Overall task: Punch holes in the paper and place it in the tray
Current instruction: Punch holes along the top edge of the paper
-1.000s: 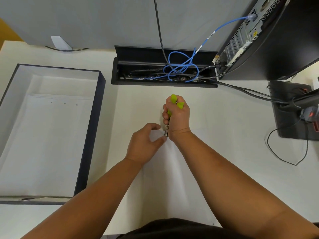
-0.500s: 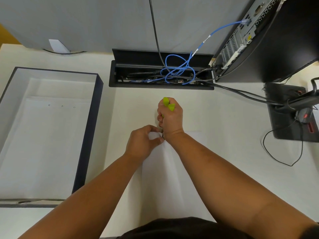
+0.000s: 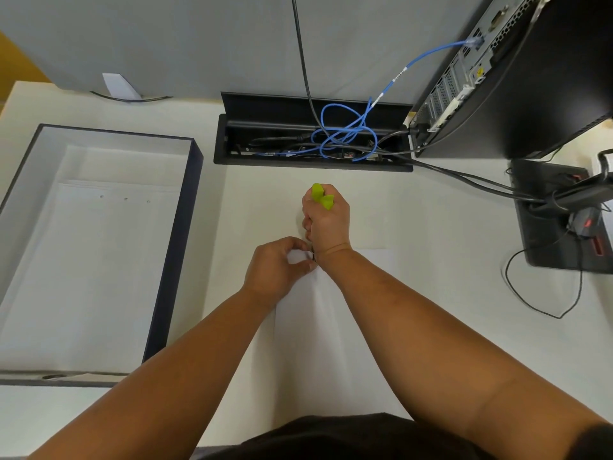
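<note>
right hand (image 3: pixel 327 224) clenched around the green-handled punch (image 3: pixel 322 196); left hand (image 3: pixel 277 268) fingertips pinch the paper (image 3: pixel 318 333) edge beside it.

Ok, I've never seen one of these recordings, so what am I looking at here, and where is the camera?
There is no machine: a person wears the camera on the head, looking down at their own two bare hands. The right hand is closed around a green-handled hole punch, working at the far edge of a white sheet of paper on the desk. The left hand pinches that same edge. To the left sits the dark tray, with punched sheets already inside. Computer and cables lie beyond.
</note>
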The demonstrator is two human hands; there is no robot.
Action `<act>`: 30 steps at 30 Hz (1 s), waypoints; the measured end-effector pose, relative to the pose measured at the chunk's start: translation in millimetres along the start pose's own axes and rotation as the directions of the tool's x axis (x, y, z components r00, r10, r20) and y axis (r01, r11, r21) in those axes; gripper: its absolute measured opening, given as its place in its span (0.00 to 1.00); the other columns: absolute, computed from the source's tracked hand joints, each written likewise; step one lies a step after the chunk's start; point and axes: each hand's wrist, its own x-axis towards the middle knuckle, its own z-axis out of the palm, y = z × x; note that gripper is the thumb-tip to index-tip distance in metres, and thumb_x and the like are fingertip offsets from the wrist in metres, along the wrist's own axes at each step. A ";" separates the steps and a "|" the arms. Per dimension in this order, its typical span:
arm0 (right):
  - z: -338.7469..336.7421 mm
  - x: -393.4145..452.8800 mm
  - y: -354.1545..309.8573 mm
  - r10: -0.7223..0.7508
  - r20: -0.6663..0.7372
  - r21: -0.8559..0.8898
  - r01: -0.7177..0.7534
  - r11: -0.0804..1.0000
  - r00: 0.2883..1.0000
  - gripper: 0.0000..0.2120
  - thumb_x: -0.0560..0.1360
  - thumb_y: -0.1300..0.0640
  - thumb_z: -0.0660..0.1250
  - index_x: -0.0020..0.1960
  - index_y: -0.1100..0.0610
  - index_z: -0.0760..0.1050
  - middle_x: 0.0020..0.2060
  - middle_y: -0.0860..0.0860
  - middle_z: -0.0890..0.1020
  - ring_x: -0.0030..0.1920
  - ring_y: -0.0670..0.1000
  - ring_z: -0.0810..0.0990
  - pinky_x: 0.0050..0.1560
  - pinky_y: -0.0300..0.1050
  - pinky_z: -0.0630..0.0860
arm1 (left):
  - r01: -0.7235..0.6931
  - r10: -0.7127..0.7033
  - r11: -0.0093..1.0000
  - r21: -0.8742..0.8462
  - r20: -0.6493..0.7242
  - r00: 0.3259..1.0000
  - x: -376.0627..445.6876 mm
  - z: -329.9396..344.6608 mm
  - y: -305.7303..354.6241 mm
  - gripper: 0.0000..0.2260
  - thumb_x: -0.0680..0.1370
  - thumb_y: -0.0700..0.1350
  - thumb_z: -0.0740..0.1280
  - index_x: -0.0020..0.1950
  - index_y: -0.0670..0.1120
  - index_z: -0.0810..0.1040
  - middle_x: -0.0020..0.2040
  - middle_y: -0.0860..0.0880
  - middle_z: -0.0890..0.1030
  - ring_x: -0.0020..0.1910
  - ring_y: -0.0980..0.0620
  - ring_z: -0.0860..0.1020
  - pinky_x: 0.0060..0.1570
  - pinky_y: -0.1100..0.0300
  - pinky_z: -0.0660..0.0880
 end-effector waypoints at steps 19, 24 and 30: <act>0.5 6.4 2.4 0.044 0.017 -0.004 -0.044 0.999 0.999 0.12 0.70 0.70 0.62 0.37 0.54 0.72 0.27 0.48 0.70 0.27 0.49 0.66 0.23 0.35 0.63 | -0.021 0.022 0.996 0.081 -0.008 1.000 2.8 0.9 1.0 0.07 0.72 0.51 0.74 0.47 0.56 0.78 0.42 0.59 0.79 0.40 0.61 0.76 0.41 0.75 0.66; 1.2 6.8 4.5 0.024 0.008 -0.034 -0.023 0.999 1.000 0.13 0.68 0.70 0.62 0.36 0.52 0.72 0.27 0.47 0.71 0.28 0.51 0.67 0.25 0.36 0.63 | -0.016 0.017 0.996 0.083 -0.009 1.000 2.6 2.0 0.2 0.07 0.72 0.52 0.73 0.48 0.56 0.77 0.43 0.58 0.79 0.42 0.58 0.76 0.43 0.70 0.68; 0.4 7.3 3.2 0.045 -0.005 -0.053 -0.045 0.998 0.999 0.11 0.67 0.68 0.63 0.36 0.52 0.72 0.28 0.49 0.71 0.29 0.52 0.67 0.26 0.37 0.63 | -0.024 0.024 0.998 0.052 -0.004 1.000 4.3 2.6 -4.0 0.07 0.72 0.52 0.73 0.47 0.55 0.79 0.43 0.58 0.80 0.43 0.58 0.78 0.46 0.64 0.74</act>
